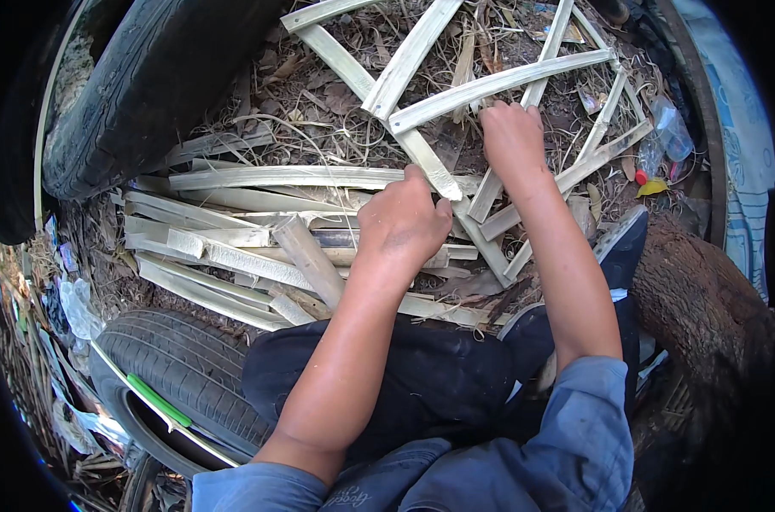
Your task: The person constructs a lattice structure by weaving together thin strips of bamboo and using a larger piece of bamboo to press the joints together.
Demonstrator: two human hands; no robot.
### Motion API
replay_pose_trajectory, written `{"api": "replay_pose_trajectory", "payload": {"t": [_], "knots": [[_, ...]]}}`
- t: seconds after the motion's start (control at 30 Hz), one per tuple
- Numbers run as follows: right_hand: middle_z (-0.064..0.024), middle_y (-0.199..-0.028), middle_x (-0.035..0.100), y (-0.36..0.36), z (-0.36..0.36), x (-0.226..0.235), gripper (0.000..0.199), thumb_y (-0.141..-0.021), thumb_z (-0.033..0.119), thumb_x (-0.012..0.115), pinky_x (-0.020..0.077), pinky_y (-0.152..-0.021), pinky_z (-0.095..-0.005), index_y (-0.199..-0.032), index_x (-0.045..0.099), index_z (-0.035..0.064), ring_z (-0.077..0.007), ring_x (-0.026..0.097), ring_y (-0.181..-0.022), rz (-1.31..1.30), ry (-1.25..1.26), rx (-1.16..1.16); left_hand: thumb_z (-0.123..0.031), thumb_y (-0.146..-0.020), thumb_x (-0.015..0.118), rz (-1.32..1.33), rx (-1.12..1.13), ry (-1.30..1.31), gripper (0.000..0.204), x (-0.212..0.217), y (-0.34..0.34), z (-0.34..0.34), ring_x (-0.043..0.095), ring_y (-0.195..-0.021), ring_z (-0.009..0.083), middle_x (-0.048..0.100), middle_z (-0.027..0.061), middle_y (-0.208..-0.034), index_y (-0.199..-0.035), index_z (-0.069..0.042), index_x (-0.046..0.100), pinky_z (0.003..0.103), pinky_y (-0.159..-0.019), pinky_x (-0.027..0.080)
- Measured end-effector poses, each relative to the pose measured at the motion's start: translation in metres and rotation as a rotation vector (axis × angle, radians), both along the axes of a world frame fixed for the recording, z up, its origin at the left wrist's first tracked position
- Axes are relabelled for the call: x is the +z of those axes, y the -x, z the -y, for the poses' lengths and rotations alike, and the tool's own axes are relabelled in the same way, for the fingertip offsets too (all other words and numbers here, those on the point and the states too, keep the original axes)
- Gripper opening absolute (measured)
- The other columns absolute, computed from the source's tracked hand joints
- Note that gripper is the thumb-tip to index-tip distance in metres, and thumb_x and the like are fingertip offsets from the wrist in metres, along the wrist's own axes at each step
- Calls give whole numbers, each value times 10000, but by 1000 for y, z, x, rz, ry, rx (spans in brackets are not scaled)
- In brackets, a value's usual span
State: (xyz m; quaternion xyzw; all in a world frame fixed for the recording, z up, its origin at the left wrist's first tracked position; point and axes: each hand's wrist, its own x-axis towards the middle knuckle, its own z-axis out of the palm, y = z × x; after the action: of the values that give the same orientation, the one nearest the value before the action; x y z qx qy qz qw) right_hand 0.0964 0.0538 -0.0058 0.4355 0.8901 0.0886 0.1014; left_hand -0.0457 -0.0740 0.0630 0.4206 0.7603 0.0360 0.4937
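A lattice of pale, flat bamboo slats [498, 84] lies at the far middle and right, its pieces joined where they cross. My left hand [404, 218] is closed at the end of a slanting slat [426, 162], with the thumb beside the tip. Its other fingers are hidden under the hand. Farther right, my right hand [515, 145] is closed just below the long crosswise slat, over a steep slat of the lattice. What its fingertips touch is partly hidden. Left of my left hand lies a pile of split bamboo strips [234, 243].
A tyre [174, 367] lies at the near left, with a bamboo strip bearing a green piece [159, 401] across it. Another dark tyre [140, 94] stands at the far left. A thick log [703, 290], a clear plastic bottle [671, 128] and a blue patterned sheet [742, 145] are at the right.
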Motion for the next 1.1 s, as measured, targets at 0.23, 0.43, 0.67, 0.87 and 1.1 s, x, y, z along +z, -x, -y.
{"api": "replay_pose_trajectory", "payload": {"t": [0.23,0.43,0.67,0.87,1.1], "knots": [[-106,-795,716,5,-10,0,129,-810,57,602,510,-787,-419,-757,714,95,-270,706,-825,40,99,116,-363,-880,667,-20,1,-20,517,5,2,-1,657,-1046,409,694,247,-1066,-1250,-17,562,493,-928,493],[-158,-811,701,6,-15,0,31,-757,56,658,534,-776,-448,-767,687,53,-322,699,-827,35,198,76,-370,-876,667,-32,11,-37,520,5,4,1,653,-1059,406,691,253,-1068,-1254,-27,563,490,-935,492],[-161,-838,702,0,-20,40,102,-765,86,697,540,-784,-439,-844,686,21,-349,686,-810,-221,405,-151,-376,-873,672,-27,20,-59,548,9,6,1,654,-1067,396,694,243,-1075,-1289,-40,553,481,-952,485],[-192,-887,717,-15,-14,56,219,-743,65,757,556,-818,-444,-939,696,-12,-366,702,-875,-363,408,-103,-375,-877,673,-32,-8,-21,561,13,2,-1,656,-1081,374,694,236,-1087,-1317,-52,545,466,-953,489],[-99,-722,716,-51,39,69,189,-852,105,756,528,-592,-238,-910,697,-65,-96,661,-639,-1182,662,-574,-291,-869,716,-126,-14,-154,487,7,-3,4,687,-919,326,704,133,-892,-1283,-72,582,447,-848,510]]}}
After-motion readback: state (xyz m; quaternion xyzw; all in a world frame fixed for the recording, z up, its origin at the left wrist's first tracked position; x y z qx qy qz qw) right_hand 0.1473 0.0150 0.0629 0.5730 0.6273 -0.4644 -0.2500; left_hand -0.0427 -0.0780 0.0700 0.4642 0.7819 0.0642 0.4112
